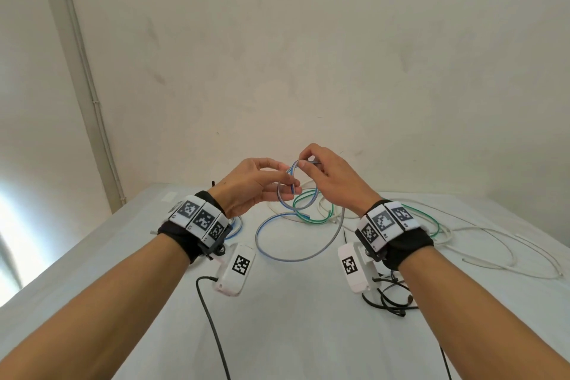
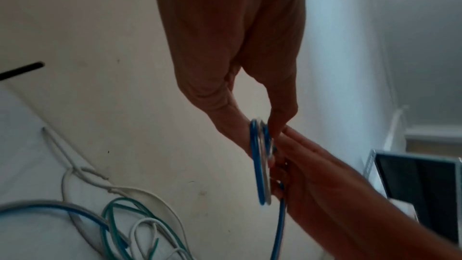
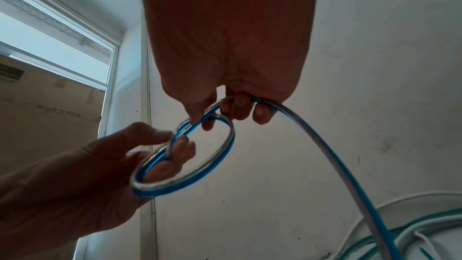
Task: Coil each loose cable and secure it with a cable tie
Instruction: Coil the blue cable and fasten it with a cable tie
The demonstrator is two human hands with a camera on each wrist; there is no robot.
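Note:
A two-tone blue and grey cable [image 1: 285, 197] is held up over the white table [image 1: 293, 333], wound into a small loop between both hands. My left hand [image 1: 287, 177] pinches the loop's near side with thumb and fingers. My right hand [image 1: 303, 160] grips the cable at the top of the loop. The cable's free length [image 1: 308, 257] hangs down and curves across the table. In the left wrist view the loop [image 2: 260, 165] is seen edge-on between my left hand [image 2: 262, 131] and right hand [image 2: 312, 175]. In the right wrist view the loop [image 3: 220, 161] hangs below my right hand [image 3: 237, 110].
A green cable [image 1: 308, 203] and several white cables [image 1: 493, 241] lie tangled on the far and right parts of the table. Black leads [image 1: 388, 296] trail from the wrist cameras. A wall stands right behind the table, and a window [image 3: 50, 37] is at the left.

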